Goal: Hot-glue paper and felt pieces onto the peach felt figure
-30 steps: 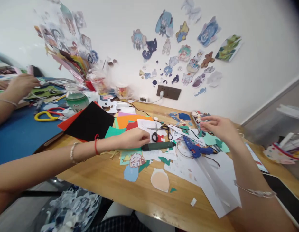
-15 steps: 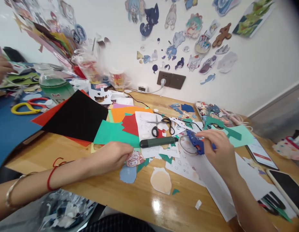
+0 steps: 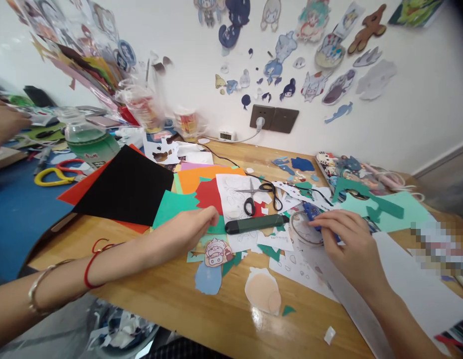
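Observation:
My left hand [image 3: 186, 232] lies palm down on coloured paper scraps, fingers loosely curled on a green sheet [image 3: 171, 207], just left of a dark green pen-shaped tool [image 3: 255, 223]. My right hand [image 3: 347, 244] is closed around a blue glue gun [image 3: 309, 212], of which only the front end shows past my fingers, over white printed sheets [image 3: 302, 262]. Black-handled scissors [image 3: 259, 193] lie on a printed sheet behind the green tool. A cartoon cut-out [image 3: 217, 252] lies below my left hand.
Black [image 3: 122, 187], red and orange paper sheets spread left of centre on the wooden table [image 3: 224, 319]. A plastic bottle [image 3: 87, 142], yellow scissors [image 3: 54, 175] and another person's hand [image 3: 3, 124] are far left. A peach cut-out [image 3: 263, 290] lies near the front edge. Stickers cover the wall.
My right hand came down from the far right pile onto the blue glue gun and closed on it. My left hand drew back slightly over the green paper. The view tilted downward.

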### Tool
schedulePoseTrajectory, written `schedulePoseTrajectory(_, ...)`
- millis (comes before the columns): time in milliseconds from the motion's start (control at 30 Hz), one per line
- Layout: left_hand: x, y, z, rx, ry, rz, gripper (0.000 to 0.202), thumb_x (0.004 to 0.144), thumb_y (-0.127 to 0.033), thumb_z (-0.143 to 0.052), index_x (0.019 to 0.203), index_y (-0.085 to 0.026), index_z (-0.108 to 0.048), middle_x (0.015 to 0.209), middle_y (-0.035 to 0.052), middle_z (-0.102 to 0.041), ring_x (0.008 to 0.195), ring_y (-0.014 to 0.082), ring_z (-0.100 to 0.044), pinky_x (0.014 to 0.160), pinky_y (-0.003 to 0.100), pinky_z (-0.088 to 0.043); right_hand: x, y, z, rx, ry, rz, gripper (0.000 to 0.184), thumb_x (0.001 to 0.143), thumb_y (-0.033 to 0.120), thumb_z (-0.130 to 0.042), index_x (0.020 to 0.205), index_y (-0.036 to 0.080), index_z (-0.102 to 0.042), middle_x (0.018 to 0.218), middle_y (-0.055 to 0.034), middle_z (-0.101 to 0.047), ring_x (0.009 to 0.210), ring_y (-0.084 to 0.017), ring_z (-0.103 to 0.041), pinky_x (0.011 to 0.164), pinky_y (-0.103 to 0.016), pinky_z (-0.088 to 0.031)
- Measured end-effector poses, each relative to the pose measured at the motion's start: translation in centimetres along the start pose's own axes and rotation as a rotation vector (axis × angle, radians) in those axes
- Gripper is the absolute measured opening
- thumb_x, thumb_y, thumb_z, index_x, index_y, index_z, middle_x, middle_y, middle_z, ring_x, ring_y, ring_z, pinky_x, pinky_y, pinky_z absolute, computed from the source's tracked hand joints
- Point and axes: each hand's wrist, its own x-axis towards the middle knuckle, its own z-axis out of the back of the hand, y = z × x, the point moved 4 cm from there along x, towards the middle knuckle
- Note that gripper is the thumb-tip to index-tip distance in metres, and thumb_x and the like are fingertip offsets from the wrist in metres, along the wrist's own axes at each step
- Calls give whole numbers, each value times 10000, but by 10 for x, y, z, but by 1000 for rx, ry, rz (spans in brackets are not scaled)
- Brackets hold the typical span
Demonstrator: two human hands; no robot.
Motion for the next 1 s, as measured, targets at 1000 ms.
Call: schedulePoseTrajectory(1000, 65, -53, -16, -847, 139, -19, 187, 731, -292, -666, 822, -130, -647, 716, 32, -663, 650, 109, -605, 574, 195, -461, 6, 61, -21, 658, 460, -590, 239, 758, 370, -614, 942, 228, -670, 862, -30, -694, 757, -177, -607, 660, -301, -482)
